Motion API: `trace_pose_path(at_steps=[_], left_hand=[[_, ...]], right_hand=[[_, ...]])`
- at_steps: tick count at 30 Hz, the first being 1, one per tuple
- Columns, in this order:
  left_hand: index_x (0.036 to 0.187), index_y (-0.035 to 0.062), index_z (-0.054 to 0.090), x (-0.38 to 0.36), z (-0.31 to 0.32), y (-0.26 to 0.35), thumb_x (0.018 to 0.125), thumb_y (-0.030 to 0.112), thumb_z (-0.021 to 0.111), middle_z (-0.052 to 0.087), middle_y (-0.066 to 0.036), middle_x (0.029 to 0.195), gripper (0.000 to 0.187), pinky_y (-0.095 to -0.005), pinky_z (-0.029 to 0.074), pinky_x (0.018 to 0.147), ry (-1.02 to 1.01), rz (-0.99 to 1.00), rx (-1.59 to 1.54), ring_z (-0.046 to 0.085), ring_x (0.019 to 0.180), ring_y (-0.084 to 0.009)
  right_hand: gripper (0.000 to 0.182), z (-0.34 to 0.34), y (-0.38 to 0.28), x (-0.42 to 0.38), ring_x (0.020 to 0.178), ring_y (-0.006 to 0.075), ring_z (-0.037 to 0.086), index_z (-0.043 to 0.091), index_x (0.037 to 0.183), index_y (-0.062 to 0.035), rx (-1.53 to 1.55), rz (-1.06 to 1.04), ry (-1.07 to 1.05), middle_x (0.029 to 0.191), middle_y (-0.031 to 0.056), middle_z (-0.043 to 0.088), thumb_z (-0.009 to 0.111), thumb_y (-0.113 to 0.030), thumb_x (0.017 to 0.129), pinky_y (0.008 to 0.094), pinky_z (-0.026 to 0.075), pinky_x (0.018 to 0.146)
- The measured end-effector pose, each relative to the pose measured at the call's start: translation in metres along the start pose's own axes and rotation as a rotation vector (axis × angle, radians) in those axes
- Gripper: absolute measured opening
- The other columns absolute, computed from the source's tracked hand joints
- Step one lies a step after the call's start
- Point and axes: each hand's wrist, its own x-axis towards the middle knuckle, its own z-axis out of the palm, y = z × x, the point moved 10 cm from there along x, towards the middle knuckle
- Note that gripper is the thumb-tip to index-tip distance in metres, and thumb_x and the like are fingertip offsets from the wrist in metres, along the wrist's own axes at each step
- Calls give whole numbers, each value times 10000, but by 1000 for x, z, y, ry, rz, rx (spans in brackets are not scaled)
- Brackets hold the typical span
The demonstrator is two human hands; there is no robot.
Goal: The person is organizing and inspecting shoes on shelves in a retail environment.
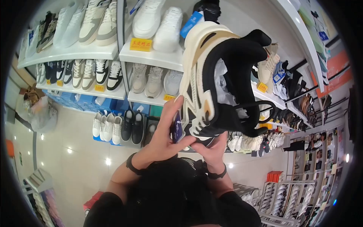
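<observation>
Head view shows the left hand (162,138) gripping the cream, black and tan sneaker (194,75) between thumb and fingers, beside a purple card tag (176,129); the right hand (214,152) clasps its lower end. The sneaker is raised before a white curved shelf (151,59). Both hands should share its weight, without bending the tag.

Rectangular yellow card with red lettering (141,44) up front on a glossy white shelf (162,59), chunky white lace-up sneakers (167,30) right behind it. Way lower, plain black low-cut shoes (137,128) sit beside white low-tops (109,128), orange-red boxes (274,176) off right.
</observation>
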Motion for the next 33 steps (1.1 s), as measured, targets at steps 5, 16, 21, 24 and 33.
trace_pose_path(at_steps=[5,16,21,24,33], left_hand=[[1511,-16,404,14,9,-8,824,90,798,450,-212,1522,800,-371,328,1147,-169,-166,-39,457,1395,-312],[1029,-105,711,3,76,-66,1058,263,538,753,-205,938,408,-316,596,776,-153,-752,-671,753,828,-247],[1032,-93,696,14,115,-76,1055,256,523,742,-224,935,390,-375,619,788,-133,-715,-438,751,836,-283],[1342,-34,567,47,134,-52,955,94,669,630,-150,1319,420,-392,467,1063,-54,-362,-81,606,1225,-234],[1562,-18,286,66,194,-12,736,225,914,471,-148,1505,1065,-374,368,1146,-35,-163,-184,460,1390,-241]], right_hand=[[952,-35,-7,3,1254,213,551,285,1518,62,31,-127,129,1394,151,521,850,-46,759,353,445,1067],[958,-134,-26,0,1280,234,548,311,1527,83,-126,-134,220,1431,187,518,834,-93,744,367,419,1094],[957,-185,-24,-12,1286,245,538,327,1520,82,-145,-165,241,1430,196,511,848,-99,738,377,416,1092],[904,-206,-58,-22,1210,425,537,451,1453,28,-794,-439,300,1352,279,502,886,-93,670,471,439,1030],[1052,-251,-26,-38,1154,445,594,290,1536,-159,-1006,-815,310,1367,277,487,752,76,620,498,541,915]])
